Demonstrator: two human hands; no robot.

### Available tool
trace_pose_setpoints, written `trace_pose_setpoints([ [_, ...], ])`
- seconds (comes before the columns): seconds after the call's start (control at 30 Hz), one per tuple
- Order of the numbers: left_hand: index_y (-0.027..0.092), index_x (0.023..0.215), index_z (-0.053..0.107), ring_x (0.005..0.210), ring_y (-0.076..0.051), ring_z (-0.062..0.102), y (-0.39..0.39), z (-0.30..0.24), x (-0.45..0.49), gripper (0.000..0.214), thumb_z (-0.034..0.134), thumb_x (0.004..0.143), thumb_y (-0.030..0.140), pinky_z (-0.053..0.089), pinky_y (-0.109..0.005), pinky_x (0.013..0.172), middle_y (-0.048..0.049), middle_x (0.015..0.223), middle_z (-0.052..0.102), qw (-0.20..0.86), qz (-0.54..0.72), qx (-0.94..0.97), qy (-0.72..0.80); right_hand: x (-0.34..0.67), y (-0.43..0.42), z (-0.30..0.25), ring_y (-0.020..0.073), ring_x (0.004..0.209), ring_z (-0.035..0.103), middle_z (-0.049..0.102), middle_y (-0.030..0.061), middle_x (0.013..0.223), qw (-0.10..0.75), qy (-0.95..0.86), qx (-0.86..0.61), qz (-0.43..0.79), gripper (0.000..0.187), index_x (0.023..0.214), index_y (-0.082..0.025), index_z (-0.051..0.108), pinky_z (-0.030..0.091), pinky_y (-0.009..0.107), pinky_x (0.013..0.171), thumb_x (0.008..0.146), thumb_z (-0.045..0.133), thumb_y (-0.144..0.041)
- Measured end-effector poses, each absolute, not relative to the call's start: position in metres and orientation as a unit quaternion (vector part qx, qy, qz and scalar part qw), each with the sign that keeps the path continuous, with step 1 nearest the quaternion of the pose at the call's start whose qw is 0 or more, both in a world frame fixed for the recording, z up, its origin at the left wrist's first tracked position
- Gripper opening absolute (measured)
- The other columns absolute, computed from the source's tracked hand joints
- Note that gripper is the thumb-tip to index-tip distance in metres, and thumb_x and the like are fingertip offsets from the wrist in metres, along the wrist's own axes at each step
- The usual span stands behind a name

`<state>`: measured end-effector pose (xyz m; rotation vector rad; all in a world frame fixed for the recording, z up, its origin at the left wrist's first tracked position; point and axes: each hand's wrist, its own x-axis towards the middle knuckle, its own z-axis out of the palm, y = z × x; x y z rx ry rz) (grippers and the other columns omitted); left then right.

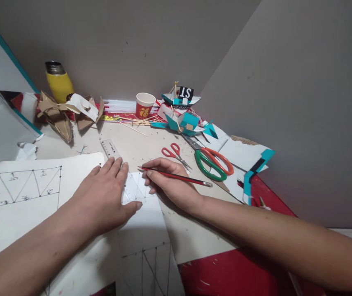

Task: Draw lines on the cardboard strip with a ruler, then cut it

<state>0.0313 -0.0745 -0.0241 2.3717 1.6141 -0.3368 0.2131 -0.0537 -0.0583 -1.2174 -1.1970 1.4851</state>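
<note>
My left hand (pixel 106 197) lies flat, fingers stretched, pressing a clear plastic ruler (pixel 109 149) onto white paper (pixel 143 226). The ruler slants under the palm, and its near end shows beside the thumb. A red and black pencil (pixel 178 176) is pinched in my right hand (pixel 171 181), its point toward the left and just above the table. My right fingers rest close to the sheet's far edge. Pencil lines run across the paper near the ruler and lower down. Left of my hand lies a larger sheet (pixel 24 230) with a zigzag triangle drawing and handwritten marks.
Small red scissors (pixel 176 154) and large green and orange scissors (pixel 211 164) lie beyond my right hand. Behind them stand cardboard boat models (pixel 185 123), a red paper cup (pixel 145 107), thin sticks (pixel 137 122), folded cardboard pieces (pixel 58 123) and a yellow bottle (pixel 59 84).
</note>
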Motion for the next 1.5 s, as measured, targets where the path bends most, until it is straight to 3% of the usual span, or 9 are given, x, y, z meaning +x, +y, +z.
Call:
trace_pose_setpoints([
  [0.67, 0.008, 0.163, 0.018, 0.157, -0.036, 0.01, -0.079, -0.031, 0.034, 0.09, 0.035, 0.093, 0.062, 0.022, -0.056, 0.124, -0.0159, 0.169, 0.009, 0.083, -0.118, 0.811, 0.567, 0.218, -0.053, -0.062, 0.0123, 0.067, 0.064, 0.069, 0.0027, 0.078, 0.424, -0.497, -0.47, 0.594, 0.021, 0.095, -0.017, 0.071, 0.057, 0.021, 0.051, 0.079, 0.074, -0.029],
  [1.07, 0.006, 0.161, 0.024, 0.157, -0.035, 0.016, -0.08, -0.04, 0.032, 0.089, 0.036, 0.092, 0.06, 0.021, -0.054, 0.125, -0.0177, 0.169, 0.016, 0.061, -0.093, 0.821, 0.56, 0.216, -0.054, -0.065, 0.0119, 0.063, 0.062, 0.066, 0.0018, 0.076, 0.454, -0.562, -0.426, 0.544, 0.037, 0.085, -0.02, 0.058, 0.055, 0.02, 0.044, 0.089, 0.065, -0.057],
  [1.5, 0.006, 0.161, 0.025, 0.156, -0.036, 0.02, -0.083, -0.044, 0.03, 0.087, 0.034, 0.093, 0.061, 0.025, -0.056, 0.123, -0.0204, 0.168, 0.021, 0.043, -0.073, 0.82, 0.565, 0.214, -0.054, -0.069, 0.0121, 0.061, 0.062, 0.066, 0.0012, 0.075, 0.453, -0.552, -0.436, 0.547, 0.033, 0.084, -0.02, 0.056, 0.054, 0.022, 0.045, 0.089, 0.064, -0.052],
])
